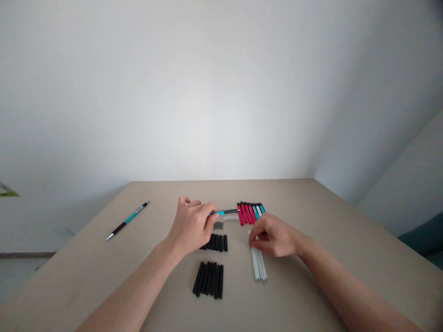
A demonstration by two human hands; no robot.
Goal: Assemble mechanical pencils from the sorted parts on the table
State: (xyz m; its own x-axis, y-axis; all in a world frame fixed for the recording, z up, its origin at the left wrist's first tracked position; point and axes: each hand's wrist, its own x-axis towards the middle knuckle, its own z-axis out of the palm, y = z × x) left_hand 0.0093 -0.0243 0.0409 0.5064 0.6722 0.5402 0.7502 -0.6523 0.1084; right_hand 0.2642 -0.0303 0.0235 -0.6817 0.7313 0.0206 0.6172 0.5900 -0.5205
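Observation:
My left hand (194, 223) is closed around a blue pen barrel (219, 213), whose black end points right toward the coloured barrels. The rest of that barrel is hidden by my fingers. With fingertips pinched together, my right hand (273, 236) is at the upper end of a bundle of white pen refills (259, 265). It appears to grip a refill there, though my fingers hide the exact contact. The refills lie side by side, metal tips toward me. Just beyond my right hand is a row of red and blue pen barrels (246, 213), partly covered by it.
An assembled blue and black pen (127, 221) lies at the left of the table (297, 304). Black grips (208, 280) lie in front, with shorter black tubes (220, 243) behind them. Small springs (218, 225) and clear plastic pieces (230, 217) sit farther back, before the wall (214, 92).

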